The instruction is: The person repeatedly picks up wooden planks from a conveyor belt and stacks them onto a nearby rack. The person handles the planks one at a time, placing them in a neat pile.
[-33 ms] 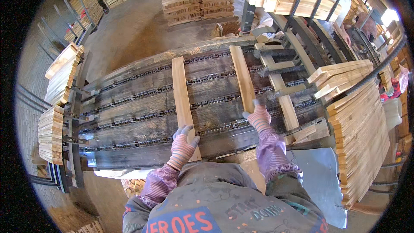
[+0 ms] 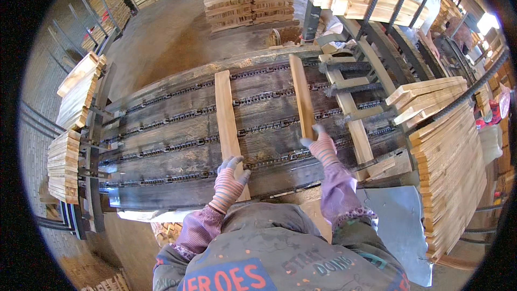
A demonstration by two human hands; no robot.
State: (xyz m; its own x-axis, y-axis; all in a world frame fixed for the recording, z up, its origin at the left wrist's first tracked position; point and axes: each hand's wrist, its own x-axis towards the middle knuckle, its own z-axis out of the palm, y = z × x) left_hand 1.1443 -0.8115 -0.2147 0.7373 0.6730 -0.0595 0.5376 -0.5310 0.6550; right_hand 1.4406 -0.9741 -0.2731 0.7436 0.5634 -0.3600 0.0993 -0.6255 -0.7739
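Note:
My left hand (image 2: 230,180), in a striped knit glove, is at the near end of a pale wooden board (image 2: 227,113), its fingers over the wood and its thumb by the right edge. That board lies flat across the chain conveyor (image 2: 183,143). To the right, my right hand (image 2: 322,145), gloved the same way, grips the near end of a second wooden board (image 2: 302,94). This one is tipped up toward its edge and slightly blurred. Its fingertips' undersides are hidden.
A third board (image 2: 360,141) lies farther right, beside a metal frame with dark brushes (image 2: 350,83). Stacked boards (image 2: 449,172) stand at the right, with smaller stacks (image 2: 64,167) on the left rack. A blue-grey sheet (image 2: 396,221) is near my right arm. Another person (image 2: 431,5) stands at the far right.
The board under my right hand has turned from lying flat to tilted on its edge, its far end shifting slightly right. My left hand and its board look the same.

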